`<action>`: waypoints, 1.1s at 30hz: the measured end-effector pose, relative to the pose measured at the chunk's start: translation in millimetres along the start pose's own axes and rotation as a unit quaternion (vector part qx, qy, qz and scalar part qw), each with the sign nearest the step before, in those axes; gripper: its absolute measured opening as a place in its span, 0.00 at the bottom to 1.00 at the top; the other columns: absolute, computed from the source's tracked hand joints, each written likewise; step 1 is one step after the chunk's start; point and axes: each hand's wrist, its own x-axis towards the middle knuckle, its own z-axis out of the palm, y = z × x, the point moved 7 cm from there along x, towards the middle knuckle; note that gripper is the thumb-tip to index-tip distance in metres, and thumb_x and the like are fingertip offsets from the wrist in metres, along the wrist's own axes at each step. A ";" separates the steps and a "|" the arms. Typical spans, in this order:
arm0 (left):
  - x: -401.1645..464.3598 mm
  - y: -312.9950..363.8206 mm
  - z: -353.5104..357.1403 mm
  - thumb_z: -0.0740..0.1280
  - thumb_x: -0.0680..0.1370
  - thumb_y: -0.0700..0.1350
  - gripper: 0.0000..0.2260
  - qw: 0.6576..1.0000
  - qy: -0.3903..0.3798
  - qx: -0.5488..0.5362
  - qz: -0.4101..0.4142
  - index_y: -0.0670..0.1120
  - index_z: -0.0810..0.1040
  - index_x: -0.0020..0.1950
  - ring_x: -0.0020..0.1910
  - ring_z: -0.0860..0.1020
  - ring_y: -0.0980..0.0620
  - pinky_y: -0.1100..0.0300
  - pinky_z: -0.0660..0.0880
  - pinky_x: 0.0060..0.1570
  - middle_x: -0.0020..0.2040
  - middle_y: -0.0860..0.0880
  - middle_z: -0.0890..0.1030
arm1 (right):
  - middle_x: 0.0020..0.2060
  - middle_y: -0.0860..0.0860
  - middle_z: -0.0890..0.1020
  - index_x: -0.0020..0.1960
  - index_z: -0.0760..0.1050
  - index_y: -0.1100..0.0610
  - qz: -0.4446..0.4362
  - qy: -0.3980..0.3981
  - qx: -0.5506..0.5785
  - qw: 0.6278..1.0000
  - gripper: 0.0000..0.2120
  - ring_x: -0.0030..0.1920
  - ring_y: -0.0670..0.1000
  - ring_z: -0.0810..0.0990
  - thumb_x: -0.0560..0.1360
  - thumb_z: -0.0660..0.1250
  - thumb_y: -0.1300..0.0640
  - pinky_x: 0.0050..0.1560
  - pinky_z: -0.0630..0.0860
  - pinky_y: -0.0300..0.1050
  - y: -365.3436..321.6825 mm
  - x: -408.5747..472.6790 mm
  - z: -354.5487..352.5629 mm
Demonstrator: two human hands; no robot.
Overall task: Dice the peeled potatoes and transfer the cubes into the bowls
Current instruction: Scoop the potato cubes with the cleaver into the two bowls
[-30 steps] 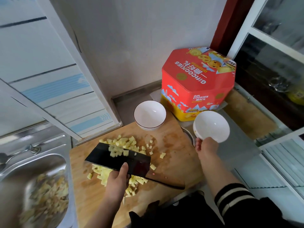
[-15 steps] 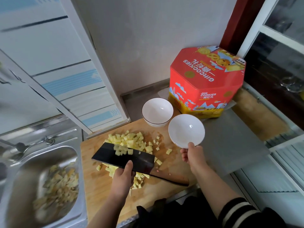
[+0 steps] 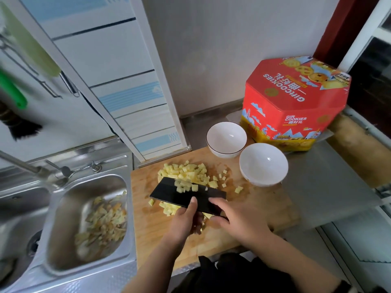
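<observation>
Pale yellow potato cubes (image 3: 186, 173) lie heaped on the wooden cutting board (image 3: 260, 210). A black cleaver (image 3: 167, 192) is held flat over the heap, with a few cubes on its blade. My left hand (image 3: 183, 220) pinches the blade's near edge, thumb on top. My right hand (image 3: 238, 218) closes over the handle end, index finger on the blade; the handle itself is hidden. Two empty white bowls stand apart from my hands: one (image 3: 263, 166) at the board's right edge, the other (image 3: 226, 138) behind it.
A red hexagonal cookie tin (image 3: 296, 102) stands behind the bowls by the wall. A steel basin (image 3: 88, 218) of potato peels sits in the sink on the left, with a tap (image 3: 42, 172) above it. A grey counter runs to the right of the board.
My right hand set the white bowl down at the board's right edge, let go and came to the cleaver's handle. My left hand kept holding the blade with cubes on it.
</observation>
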 end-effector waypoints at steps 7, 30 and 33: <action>-42.4 71.3 -10.5 0.57 0.79 0.65 0.22 0.845 0.108 0.375 0.367 0.49 0.76 0.40 0.39 0.74 0.56 0.62 0.71 0.38 0.37 0.55 0.77 | 0.59 0.43 0.78 0.74 0.60 0.39 -0.025 -0.001 -0.070 0.997 0.26 0.58 0.46 0.77 0.78 0.55 0.34 0.54 0.72 0.42 16.0 -6.1 8.8; 69.5 28.4 -18.5 0.54 0.81 0.54 0.16 0.686 0.076 0.601 0.403 0.47 0.78 0.52 0.55 0.71 0.46 0.52 0.72 0.57 0.55 0.49 0.75 | 0.30 0.43 0.77 0.56 0.74 0.47 -0.148 0.175 -0.191 0.954 0.18 0.29 0.44 0.78 0.71 0.64 0.40 0.28 0.73 0.38 46.3 -61.5 -12.7; 68.4 31.7 -24.9 0.57 0.80 0.54 0.14 0.685 0.088 0.597 0.408 0.48 0.79 0.52 0.57 0.71 0.46 0.52 0.71 0.57 0.57 0.49 0.74 | 0.30 0.43 0.78 0.54 0.81 0.49 -0.131 0.171 -0.185 0.959 0.26 0.29 0.46 0.78 0.58 0.81 0.45 0.27 0.72 0.40 55.5 -68.3 -16.5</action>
